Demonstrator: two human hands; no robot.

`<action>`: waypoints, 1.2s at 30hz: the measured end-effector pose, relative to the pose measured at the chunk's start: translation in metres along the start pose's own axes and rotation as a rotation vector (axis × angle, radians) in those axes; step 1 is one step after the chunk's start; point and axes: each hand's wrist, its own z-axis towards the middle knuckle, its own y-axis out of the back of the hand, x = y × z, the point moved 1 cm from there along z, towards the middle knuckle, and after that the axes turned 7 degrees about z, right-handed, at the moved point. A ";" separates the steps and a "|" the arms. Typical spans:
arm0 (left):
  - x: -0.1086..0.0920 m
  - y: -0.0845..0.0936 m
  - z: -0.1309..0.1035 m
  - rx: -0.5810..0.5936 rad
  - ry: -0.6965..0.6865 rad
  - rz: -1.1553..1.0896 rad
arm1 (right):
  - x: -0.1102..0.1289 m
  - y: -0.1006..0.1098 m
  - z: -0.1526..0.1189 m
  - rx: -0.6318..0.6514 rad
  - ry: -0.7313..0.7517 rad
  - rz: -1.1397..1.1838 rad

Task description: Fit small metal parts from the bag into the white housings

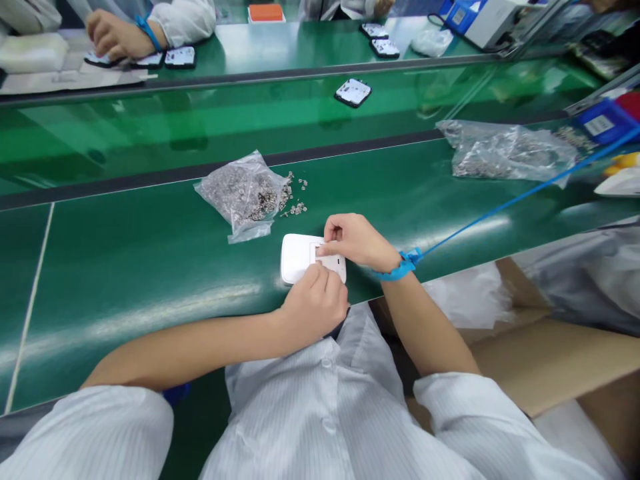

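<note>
A white rounded plastic case (297, 257) lies on the green bench in front of me, with a small rectangular recess in its upper face. My right hand (361, 241), wearing a blue wrist strap (400, 265), reaches over the case's right part, its thumb and fingertips drawn together at the recess. From the near side, my left hand (319, 301) curls over the lower edge, fingertips pinched close to the same recess. Whatever small piece either hand pinches is hidden by the fingers. Just beyond the case, a clear plastic bag (245, 190) spills small metal parts (296, 209).
Another bag of metal parts (510, 152) lies at the right beside a blue bin (605, 122). A conveyor belt (225, 127) carries one open device (353, 93). Across it, a co-worker's hand (117, 37) touches similar units. The blue cord (525, 193) stretches rightward from my wrist.
</note>
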 end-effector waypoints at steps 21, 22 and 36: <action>0.093 -0.017 0.043 0.419 0.688 -0.610 | -0.023 -0.043 -0.065 -0.393 0.467 -0.154; 0.093 -0.018 0.044 0.422 0.700 -0.612 | -0.023 -0.044 -0.065 -0.393 0.474 -0.157; 0.088 -0.021 0.044 0.378 0.595 -0.444 | -0.018 -0.045 -0.065 -0.339 0.427 -0.263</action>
